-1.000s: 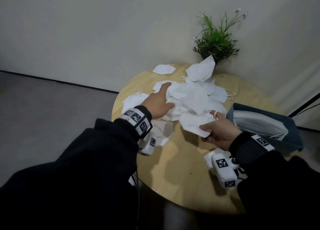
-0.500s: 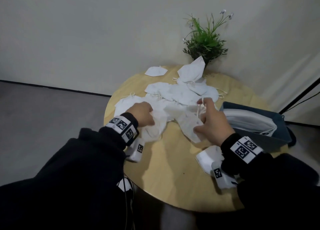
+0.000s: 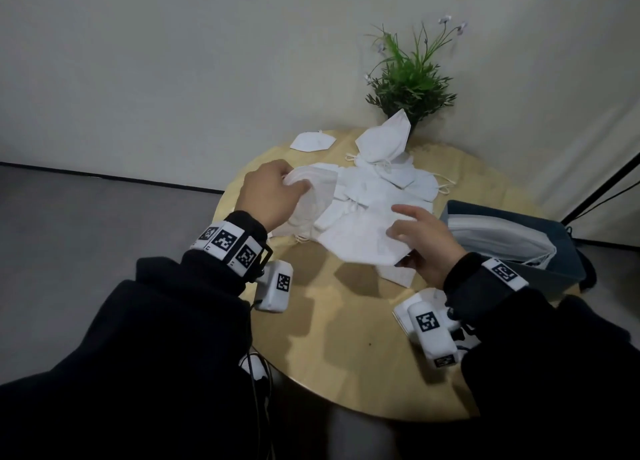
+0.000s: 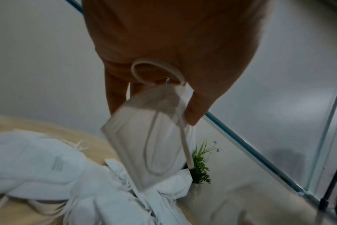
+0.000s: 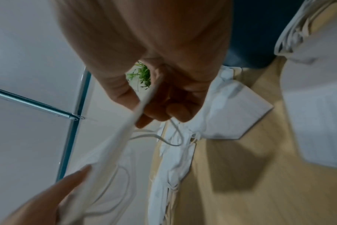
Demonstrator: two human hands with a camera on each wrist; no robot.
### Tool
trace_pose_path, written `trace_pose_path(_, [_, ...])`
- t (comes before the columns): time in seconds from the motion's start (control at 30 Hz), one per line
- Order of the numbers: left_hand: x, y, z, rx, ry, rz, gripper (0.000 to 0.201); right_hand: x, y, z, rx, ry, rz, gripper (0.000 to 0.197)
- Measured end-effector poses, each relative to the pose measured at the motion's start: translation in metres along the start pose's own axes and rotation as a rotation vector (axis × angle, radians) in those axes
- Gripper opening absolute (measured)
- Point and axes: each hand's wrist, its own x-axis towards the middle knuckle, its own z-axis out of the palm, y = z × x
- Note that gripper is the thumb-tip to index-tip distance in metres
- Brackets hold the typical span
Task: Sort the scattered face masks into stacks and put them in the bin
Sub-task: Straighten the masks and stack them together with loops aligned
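Note:
White folded face masks lie in a loose pile (image 3: 388, 189) on the round wooden table (image 3: 346, 355). My left hand (image 3: 273, 193) is at the pile's left edge and grips a thin stack of masks (image 3: 313, 196). In the left wrist view that stack (image 4: 144, 149) hangs between the thumb and fingers of the left hand (image 4: 156, 106). My right hand (image 3: 422, 238) is at the pile's near right and pinches one mask (image 3: 363, 243). In the right wrist view, the mask's edge (image 5: 123, 137) runs between the thumb and curled fingers (image 5: 175, 109). The dark blue bin (image 3: 561, 251) holds stacked masks (image 3: 502, 234).
A potted green plant (image 3: 412, 78) stands at the table's far edge with a mask (image 3: 384, 141) leaning on it. One mask (image 3: 311, 141) lies apart at the far left. A small stack (image 3: 401, 312) sits by my right wrist. The wall is close behind.
The hands, close together at the pile half a second ago, have drawn apart. The left hand went back and left with its stack. The right hand stayed near the bin with a mask.

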Motion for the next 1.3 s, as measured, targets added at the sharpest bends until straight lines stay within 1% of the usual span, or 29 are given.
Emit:
trace_pose_path(0.03, [-0.002, 0.002, 0.0, -0.042, 0.032, 0.002, 0.021, 0.0, -0.002, -0.001, 0.029, -0.021, -0.016, 0.042])
trace_pose_path(0.1, [-0.009, 0.009, 0.003, -0.116, 0.096, 0.042, 0.018, -0.002, -0.003, -0.001, 0.014, -0.061, -0.041, 0.036])
trace_pose_path(0.13, [-0.014, 0.013, 0.006, -0.149, 0.103, 0.072, 0.018, -0.003, -0.002, 0.001, 0.006, -0.07, -0.036, 0.034])
trace_pose_path(0.17, [-0.02, 0.018, 0.009, -0.179, 0.055, 0.113, 0.018, -0.004, 0.001, 0.003, 0.023, -0.068, -0.027, 0.033])
trace_pose_path(0.2, [-0.026, 0.023, 0.012, -0.19, -0.062, 0.165, 0.02, -0.004, 0.005, 0.005, 0.056, -0.066, -0.02, 0.034])
trace_pose_path(0.27, [-0.04, 0.028, 0.021, -0.103, -0.442, 0.287, 0.023, -0.007, 0.008, 0.011, 0.117, -0.067, -0.02, 0.037])
trace_pose_path(0.3, [-0.045, 0.028, 0.026, -0.033, -0.593, 0.331, 0.025, -0.008, 0.008, 0.012, 0.131, -0.08, -0.026, 0.038])
trace_pose_path(0.33, [-0.047, 0.027, 0.029, 0.008, -0.65, 0.359, 0.025, -0.008, 0.009, 0.013, 0.138, -0.089, -0.032, 0.039])
trace_pose_path(0.37, [-0.047, 0.025, 0.03, 0.01, -0.621, 0.383, 0.024, -0.009, 0.008, 0.014, 0.152, -0.095, -0.034, 0.039])
trace_pose_path(0.43, [-0.039, 0.023, 0.03, -0.003, -0.45, 0.433, 0.022, -0.012, 0.006, 0.015, 0.201, -0.122, -0.034, 0.041])
trace_pose_path(0.47, [-0.035, 0.02, 0.029, 0.001, -0.396, 0.422, 0.031, -0.013, 0.006, 0.015, 0.216, -0.149, -0.041, 0.044])
trace_pose_path(0.5, [-0.031, 0.018, 0.027, -0.019, -0.376, 0.381, 0.045, -0.015, 0.005, 0.016, 0.216, -0.179, -0.046, 0.047])
trace_pose_path(0.53, [-0.028, 0.016, 0.025, -0.068, -0.386, 0.314, 0.057, -0.017, 0.005, 0.017, 0.199, -0.203, -0.05, 0.047])
trace_pose_path(0.57, [-0.026, 0.015, 0.023, -0.127, -0.407, 0.248, 0.064, -0.017, 0.005, 0.017, 0.183, -0.217, -0.054, 0.044])
trace_pose_path(0.6, [-0.024, 0.014, 0.021, -0.179, -0.439, 0.195, 0.063, -0.017, 0.006, 0.016, 0.17, -0.221, -0.054, 0.04])
trace_pose_path(0.67, [-0.018, 0.012, 0.019, -0.221, -0.515, 0.131, 0.052, -0.017, 0.007, 0.015, 0.163, -0.206, -0.02, 0.028])
trace_pose_path(0.73, [-0.011, 0.008, 0.013, -0.221, -0.519, 0.095, 0.041, -0.015, 0.008, 0.013, 0.193, -0.165, 0.029, 0.02])
trace_pose_path(0.77, [-0.008, 0.006, 0.009, -0.21, -0.476, 0.072, 0.037, -0.014, 0.008, 0.011, 0.227, -0.146, 0.037, 0.023])
trace_pose_path(0.83, [0.0, 0.0, 0.003, -0.157, -0.327, 0.016, 0.026, -0.011, 0.009, 0.005, 0.275, -0.097, 0.017, 0.032])
trace_pose_path(0.87, [0.002, -0.003, 0.0, -0.109, -0.248, -0.019, 0.022, -0.009, 0.009, 0.002, 0.288, -0.071, -0.002, 0.033])
trace_pose_path(0.93, [0.003, -0.008, -0.003, -0.026, -0.115, -0.094, 0.022, -0.009, 0.006, -0.002, 0.34, -0.034, -0.038, 0.025])
trace_pose_path(0.97, [0.001, -0.009, -0.002, 0.005, -0.091, -0.113, 0.024, -0.009, 0.004, -0.003, 0.391, -0.032, -0.053, 0.022])
trace_pose_path(1.0, [-0.002, -0.008, 0.0, 0.015, -0.09, -0.117, 0.024, -0.009, 0.003, -0.003, 0.438, -0.044, -0.066, 0.022])
trace_pose_path(1.03, [-0.006, -0.004, 0.004, -0.001, -0.117, -0.117, 0.024, -0.01, 0.002, -0.003, 0.467, -0.069, -0.076, 0.024])
trace_pose_path(1.07, [-0.011, 0.002, 0.01, -0.072, -0.162, -0.111, 0.024, -0.011, 0.002, -0.001, 0.461, -0.091, -0.082, 0.026])
trace_pose_path(1.13, [-0.025, 0.021, 0.023, -0.37, -0.266, -0.113, 0.02, -0.014, 0.005, 0.004, 0.372, -0.098, -0.072, 0.027])
trace_pose_path(1.2, [-0.041, 0.044, 0.03, -0.66, -0.346, -0.146, 0.019, -0.015, 0.009, 0.008, 0.282, -0.06, -0.043, 0.026])
trace_pose_path(1.27, [-0.05, 0.056, 0.036, -0.722, -0.397, -0.125, 0.03, -0.015, 0.012, 0.008, 0.238, -0.022, -0.036, 0.028])
trace_pose_path(1.3, [-0.051, 0.057, 0.038, -0.64, -0.39, -0.06, 0.031, -0.014, 0.012, 0.007, 0.226, -0.019, -0.038, 0.027])
